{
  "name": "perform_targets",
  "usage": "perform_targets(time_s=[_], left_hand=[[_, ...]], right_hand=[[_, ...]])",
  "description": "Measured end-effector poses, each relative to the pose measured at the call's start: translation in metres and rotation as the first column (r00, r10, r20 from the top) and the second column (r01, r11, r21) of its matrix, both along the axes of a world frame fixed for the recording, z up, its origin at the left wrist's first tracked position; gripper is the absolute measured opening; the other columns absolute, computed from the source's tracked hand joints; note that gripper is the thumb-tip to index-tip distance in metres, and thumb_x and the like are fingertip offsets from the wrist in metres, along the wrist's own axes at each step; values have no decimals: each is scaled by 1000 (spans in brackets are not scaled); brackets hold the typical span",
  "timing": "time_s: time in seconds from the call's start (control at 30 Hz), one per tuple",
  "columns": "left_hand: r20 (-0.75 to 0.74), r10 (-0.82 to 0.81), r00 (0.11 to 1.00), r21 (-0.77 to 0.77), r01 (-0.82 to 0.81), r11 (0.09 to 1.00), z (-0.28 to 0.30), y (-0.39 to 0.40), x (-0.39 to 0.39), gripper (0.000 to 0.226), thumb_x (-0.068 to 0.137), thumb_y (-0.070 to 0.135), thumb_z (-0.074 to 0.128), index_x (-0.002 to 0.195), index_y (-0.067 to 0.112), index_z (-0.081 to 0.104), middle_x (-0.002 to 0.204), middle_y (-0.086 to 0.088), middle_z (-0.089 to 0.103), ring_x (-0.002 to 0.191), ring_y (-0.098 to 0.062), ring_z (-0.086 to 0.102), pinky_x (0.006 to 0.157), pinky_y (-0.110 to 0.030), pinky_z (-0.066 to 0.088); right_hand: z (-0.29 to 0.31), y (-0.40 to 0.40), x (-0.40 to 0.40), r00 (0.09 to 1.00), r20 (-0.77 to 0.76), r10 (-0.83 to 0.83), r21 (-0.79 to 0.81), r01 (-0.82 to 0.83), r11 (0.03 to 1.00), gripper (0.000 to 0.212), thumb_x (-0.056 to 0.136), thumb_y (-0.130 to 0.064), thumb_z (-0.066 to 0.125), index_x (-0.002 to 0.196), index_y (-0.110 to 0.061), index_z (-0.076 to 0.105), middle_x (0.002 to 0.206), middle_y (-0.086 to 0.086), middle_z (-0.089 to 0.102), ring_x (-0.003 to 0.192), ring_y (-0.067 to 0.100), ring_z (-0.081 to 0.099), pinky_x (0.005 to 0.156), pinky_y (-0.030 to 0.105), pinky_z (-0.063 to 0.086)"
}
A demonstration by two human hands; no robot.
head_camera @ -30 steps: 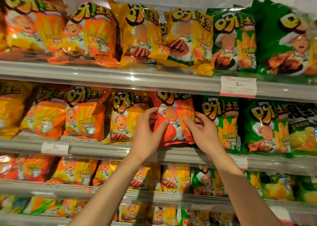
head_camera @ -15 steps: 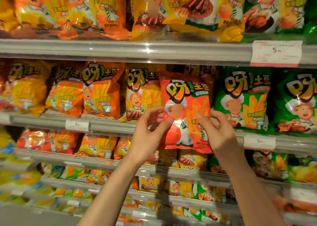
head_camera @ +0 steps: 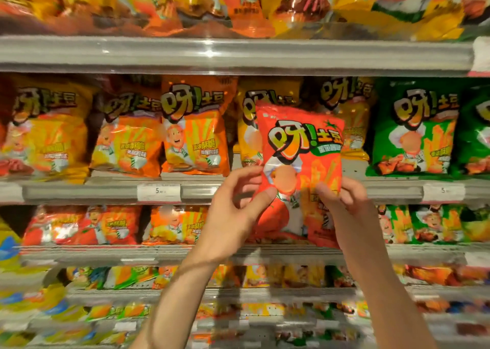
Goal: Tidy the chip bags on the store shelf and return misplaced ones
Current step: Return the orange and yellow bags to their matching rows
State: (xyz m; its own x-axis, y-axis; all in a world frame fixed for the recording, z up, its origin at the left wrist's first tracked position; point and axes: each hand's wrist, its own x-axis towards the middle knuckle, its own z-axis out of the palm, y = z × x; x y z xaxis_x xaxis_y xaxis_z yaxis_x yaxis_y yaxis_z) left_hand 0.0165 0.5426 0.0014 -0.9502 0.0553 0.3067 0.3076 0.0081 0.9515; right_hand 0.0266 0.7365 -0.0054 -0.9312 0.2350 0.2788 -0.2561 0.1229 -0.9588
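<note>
I see both hands, left hand (head_camera: 233,216) and right hand (head_camera: 344,205), now pinching the red bag (head_camera: 299,147) pulled clear of its shelf row (head_camera: 238,192), probably misplaced.

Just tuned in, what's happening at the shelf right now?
A person holds a red chip bag in front of the shelves, left hand pinching its left edge and right hand gripping its lower right. The bag is off the middle shelf, in front of yellow bags, between orange bags and green bags. Similar red bags sit one shelf down, to the left.
</note>
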Motion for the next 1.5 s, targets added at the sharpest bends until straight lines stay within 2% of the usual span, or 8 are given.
perform_targets(time_s=[0.2, 0.33, 0.47, 0.87, 1.03, 1.17, 1.37, 1.5], left_hand=[[27, -137, 990, 93, 134, 987, 0, -116, 2, 33, 83, 18, 79, 112, 23, 66, 107, -5, 71, 96, -11, 67, 73, -18, 51], [6, -89, 996, 46, 89, 995, 3, -188, 8, 45, 69, 47, 79, 111, 36, 66, 111, 2, 71, 104, -12, 67, 79, -20, 51], [-6, -46, 999, 77, 46, 996, 8, -244, 13, 42, 68, 48, 78, 108, 40, 67, 114, 3, 69, 104, -8, 66, 78, -15, 50], [-44, 208, 977, -27, -209, 977, 29, -340, 31, 44, 74, 36, 74, 115, 24, 66, 112, 0, 70, 102, -1, 66, 82, -11, 47], [-43, 264, 964, -80, -266, 961, 22, -371, 39, 42, 77, 38, 73, 118, 27, 65, 116, 3, 69, 107, -2, 64, 87, -12, 47], [-33, 293, 956, -98, -294, 951, 21, -393, 39, 44, 76, 43, 70, 118, 29, 65, 110, 7, 70, 102, 1, 65, 86, -10, 46], [-29, 216, 976, -109, -218, 970, 21, -430, 18, 51, 80, 48, 75, 125, 30, 57, 118, 11, 63, 97, 15, 59, 82, -4, 43], [8, 188, 982, -102, -186, 977, 21, -473, 5, 70, 67, 64, 63, 131, 39, 51, 121, 9, 60, 95, 14, 59, 87, -18, 43]], right_hand=[[-5, -112, 23, 997, -6, -79, -89, 78, 993, 16, 89, -29, 68, 101, -22, 61, 61, -25, 63, 59, -9, 59, 55, 7, 42], [0, -183, 26, 1000, 10, -1, -162, 3, 987, 43, 80, -35, 81, 114, -16, 61, 94, -11, 78, 84, 3, 71, 67, 20, 54], [13, -240, 18, 999, -29, 27, -176, -32, 984, 26, 84, -23, 76, 104, -17, 61, 87, -11, 77, 79, 0, 69, 69, 15, 51], [25, -338, 0, 972, -20, 235, -155, -235, 959, 58, 74, -51, 82, 120, -21, 61, 119, 11, 70, 110, 24, 69, 101, 51, 51], [16, -366, -10, 956, -9, 294, -131, -293, 947, 42, 81, -40, 80, 111, -18, 63, 112, 6, 72, 109, 18, 68, 96, 33, 52], [12, -388, -10, 949, 24, 315, -134, -309, 941, 46, 76, -47, 79, 113, -24, 65, 121, 3, 70, 119, 18, 65, 104, 39, 49], [19, -429, -6, 968, -16, 251, -130, -250, 959, 47, 77, -40, 73, 116, -16, 62, 105, -5, 77, 101, 9, 71, 84, 25, 54], [17, -475, -6, 977, -13, 214, -93, -214, 972, 47, 76, -39, 72, 115, -15, 61, 103, -4, 77, 97, 10, 72, 80, 24, 54]])
